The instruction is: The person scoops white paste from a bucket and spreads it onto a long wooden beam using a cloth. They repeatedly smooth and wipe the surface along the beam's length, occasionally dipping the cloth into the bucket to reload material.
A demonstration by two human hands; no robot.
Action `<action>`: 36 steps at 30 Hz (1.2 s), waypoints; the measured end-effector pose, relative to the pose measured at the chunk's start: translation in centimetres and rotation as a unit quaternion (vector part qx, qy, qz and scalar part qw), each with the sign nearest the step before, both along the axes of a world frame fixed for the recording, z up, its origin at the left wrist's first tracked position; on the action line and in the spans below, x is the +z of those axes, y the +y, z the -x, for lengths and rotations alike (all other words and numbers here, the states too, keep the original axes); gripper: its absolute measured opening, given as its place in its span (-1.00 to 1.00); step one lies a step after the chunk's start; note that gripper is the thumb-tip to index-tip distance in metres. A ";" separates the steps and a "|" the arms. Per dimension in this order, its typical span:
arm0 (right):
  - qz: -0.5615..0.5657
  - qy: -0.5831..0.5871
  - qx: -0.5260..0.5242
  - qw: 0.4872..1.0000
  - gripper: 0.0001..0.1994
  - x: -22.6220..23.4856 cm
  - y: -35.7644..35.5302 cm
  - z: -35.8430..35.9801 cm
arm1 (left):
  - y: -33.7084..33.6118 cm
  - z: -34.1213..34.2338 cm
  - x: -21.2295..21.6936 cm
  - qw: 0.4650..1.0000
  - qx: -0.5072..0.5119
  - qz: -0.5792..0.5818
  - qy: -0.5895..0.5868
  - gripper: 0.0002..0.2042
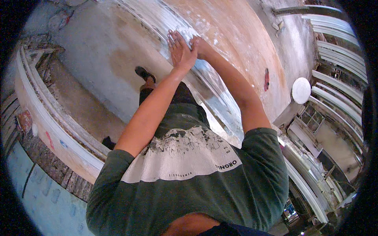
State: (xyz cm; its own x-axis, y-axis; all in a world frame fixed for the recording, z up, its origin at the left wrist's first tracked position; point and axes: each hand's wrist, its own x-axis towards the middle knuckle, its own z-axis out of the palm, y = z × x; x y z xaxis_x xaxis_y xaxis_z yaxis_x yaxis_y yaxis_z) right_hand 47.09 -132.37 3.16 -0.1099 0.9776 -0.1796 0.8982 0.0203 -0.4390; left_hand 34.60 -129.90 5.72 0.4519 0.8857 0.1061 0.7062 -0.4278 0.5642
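Note:
My left hand (181, 52) lies over a long, wet-looking bluish-white strip (155, 17) that runs along the edge of a brown-stained worktop (236, 35). Its fingers are stretched out and slightly apart. Close against it on the right is my right hand (201, 46), with curled fingers. What those fingers hold, if anything, is hidden. Lumps of white paste (189, 31) sit on the strip just beyond both hands, and white smears spread onto the worktop.
A red-handled tool (267, 80) lies on the worktop to the right, near a round white disc (301, 90). Long white moulding lengths (340, 55) are stacked at the far right. Another long bench (59, 129) stands at left. My sandalled foot (145, 73) is on the stained floor (90, 43).

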 end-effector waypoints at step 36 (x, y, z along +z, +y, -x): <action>-0.136 0.076 -0.136 0.978 -0.71 3.0 -73.4 -5.7 | -71.2 -6.7 1.3 0.988 -0.138 0.058 -0.038 -0.16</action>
State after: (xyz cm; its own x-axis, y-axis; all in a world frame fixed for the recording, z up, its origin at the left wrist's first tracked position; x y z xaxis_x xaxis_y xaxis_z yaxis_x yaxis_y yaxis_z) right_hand 52.76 -205.81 6.13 0.1562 0.9838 0.0884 0.8113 -0.0767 -0.5796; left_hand 41.26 -201.11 7.03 0.6720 0.7385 0.0542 0.5255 -0.5272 0.6677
